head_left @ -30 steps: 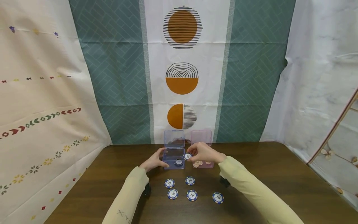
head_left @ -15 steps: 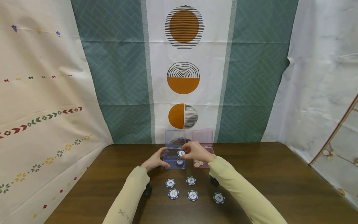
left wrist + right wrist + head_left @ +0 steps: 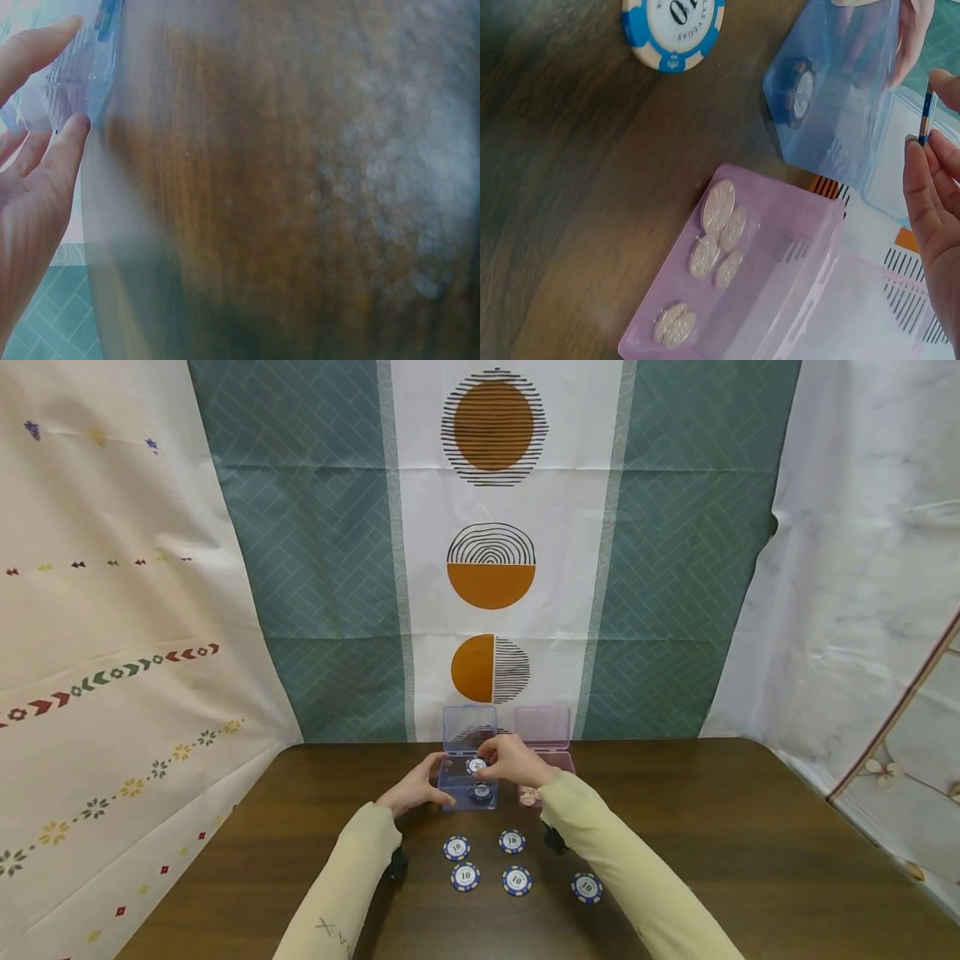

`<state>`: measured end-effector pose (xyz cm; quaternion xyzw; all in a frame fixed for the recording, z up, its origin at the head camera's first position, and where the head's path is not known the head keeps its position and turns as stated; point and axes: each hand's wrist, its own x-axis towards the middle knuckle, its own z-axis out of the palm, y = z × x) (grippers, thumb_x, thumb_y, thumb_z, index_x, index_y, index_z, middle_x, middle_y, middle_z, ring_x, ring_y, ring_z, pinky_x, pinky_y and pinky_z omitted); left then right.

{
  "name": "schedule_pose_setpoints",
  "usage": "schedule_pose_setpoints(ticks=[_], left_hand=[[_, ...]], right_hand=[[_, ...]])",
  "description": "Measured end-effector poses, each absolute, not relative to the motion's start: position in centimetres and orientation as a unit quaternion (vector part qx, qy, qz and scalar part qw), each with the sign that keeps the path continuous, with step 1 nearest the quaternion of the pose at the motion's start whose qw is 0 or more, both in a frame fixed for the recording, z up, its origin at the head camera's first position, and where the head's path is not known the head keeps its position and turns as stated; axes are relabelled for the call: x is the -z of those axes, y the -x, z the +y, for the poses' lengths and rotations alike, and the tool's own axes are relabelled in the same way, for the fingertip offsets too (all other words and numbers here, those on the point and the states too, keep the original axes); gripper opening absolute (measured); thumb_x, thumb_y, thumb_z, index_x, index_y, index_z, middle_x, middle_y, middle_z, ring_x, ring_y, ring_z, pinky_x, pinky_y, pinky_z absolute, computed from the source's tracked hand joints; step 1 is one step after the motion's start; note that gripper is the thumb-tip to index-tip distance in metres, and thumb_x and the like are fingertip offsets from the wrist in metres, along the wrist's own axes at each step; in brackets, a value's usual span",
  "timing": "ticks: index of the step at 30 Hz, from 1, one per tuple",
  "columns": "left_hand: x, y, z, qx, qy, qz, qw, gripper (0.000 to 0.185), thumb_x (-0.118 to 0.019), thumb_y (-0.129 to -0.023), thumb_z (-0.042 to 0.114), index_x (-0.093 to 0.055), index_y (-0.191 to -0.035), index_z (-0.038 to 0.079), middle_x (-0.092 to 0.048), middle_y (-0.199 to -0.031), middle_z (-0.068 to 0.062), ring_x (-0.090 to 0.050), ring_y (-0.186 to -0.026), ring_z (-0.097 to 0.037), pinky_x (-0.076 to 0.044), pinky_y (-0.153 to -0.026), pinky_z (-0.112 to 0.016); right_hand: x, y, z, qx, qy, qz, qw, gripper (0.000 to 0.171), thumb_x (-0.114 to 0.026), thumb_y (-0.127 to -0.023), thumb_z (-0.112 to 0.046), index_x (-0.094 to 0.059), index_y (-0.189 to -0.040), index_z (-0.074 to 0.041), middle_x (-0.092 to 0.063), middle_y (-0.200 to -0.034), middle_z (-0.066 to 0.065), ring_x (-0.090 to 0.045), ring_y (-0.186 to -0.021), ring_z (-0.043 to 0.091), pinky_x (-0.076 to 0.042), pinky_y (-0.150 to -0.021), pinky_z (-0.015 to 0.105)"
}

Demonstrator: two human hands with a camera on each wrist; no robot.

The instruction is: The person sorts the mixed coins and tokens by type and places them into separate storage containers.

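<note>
Wooden table (image 3: 712, 827), right hand (image 3: 516, 762) pinching poker chip (image 3: 476, 766), now further left above blue box (image 3: 467, 805), left hand (image 3: 411, 790) gripping its end wide

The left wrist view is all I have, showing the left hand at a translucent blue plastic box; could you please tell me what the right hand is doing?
Observer: The right hand pinches a round blue-and-white poker chip.
Operator: Thank you; is there another container nearby?
Observer: Yes, an open translucent pink plastic box stands to the right of the translucent blue plastic box.
Operator: And might anything be lying loose on the table, please?
Observer: Five more poker chips lie flat on the dark brown wooden table.
</note>
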<state>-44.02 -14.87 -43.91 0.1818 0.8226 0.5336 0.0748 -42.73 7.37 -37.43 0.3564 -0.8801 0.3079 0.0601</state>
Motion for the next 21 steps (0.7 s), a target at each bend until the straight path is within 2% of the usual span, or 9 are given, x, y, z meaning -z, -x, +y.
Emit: schedule_pose_setpoints(ticks=[8,12,18,21], left_hand=[[41.9,42.3,-14.7,-0.53,-0.184,0.824,0.085,0.086,-0.076,-0.066,0.001,-0.026,-0.135,-0.003,-0.028,-0.137,-0.025,-0.03,-0.122,-0.042,-0.027,-0.094,-0.053],[40.9,41.5,-14.6,-0.522,-0.192,0.826,0.09,0.083,-0.074,-0.068,0.001,-0.025,-0.135,-0.005,-0.028,-0.137,-0.026,-0.029,-0.122,-0.042,-0.028,-0.094,-0.052],[42.1,42.6,-14.8,-0.532,-0.199,0.819,0.079,0.084,-0.075,-0.066,0.0,-0.026,-0.135,-0.005,-0.03,-0.136,-0.026,-0.03,-0.121,-0.043,-0.026,-0.095,-0.053],[43.2,43.5,-14.9,-0.53,-0.194,0.822,0.071,0.086,-0.078,-0.064,0.002,-0.028,-0.135,-0.002,-0.034,-0.135,-0.023,-0.033,-0.12,-0.041,-0.027,-0.095,-0.052]], right_hand=[[38.2,43.0,6.5,-0.312,-0.341,-0.885,0.052,0.03,-0.076,-0.074,-0.017,-0.065,-0.095,0.001,-0.063,-0.083,0.002,-0.057,-0.074,0.012,-0.047,-0.067,0.023],[38.3,43.0,6.5,-0.325,-0.335,-0.883,0.044,0.031,-0.075,-0.074,-0.015,-0.063,-0.097,0.002,-0.062,-0.087,0.005,-0.059,-0.075,0.014,-0.048,-0.067,0.024],[38.2,42.9,6.7,-0.336,-0.332,-0.881,0.043,0.038,-0.074,-0.075,-0.011,-0.058,-0.106,0.006,-0.058,-0.103,0.015,-0.062,-0.08,0.018,-0.049,-0.065,0.026],[38.1,42.8,6.9,-0.333,-0.336,-0.88,0.047,0.039,-0.073,-0.076,-0.011,-0.058,-0.107,0.006,-0.057,-0.103,0.017,-0.061,-0.082,0.021,-0.049,-0.067,0.026]])
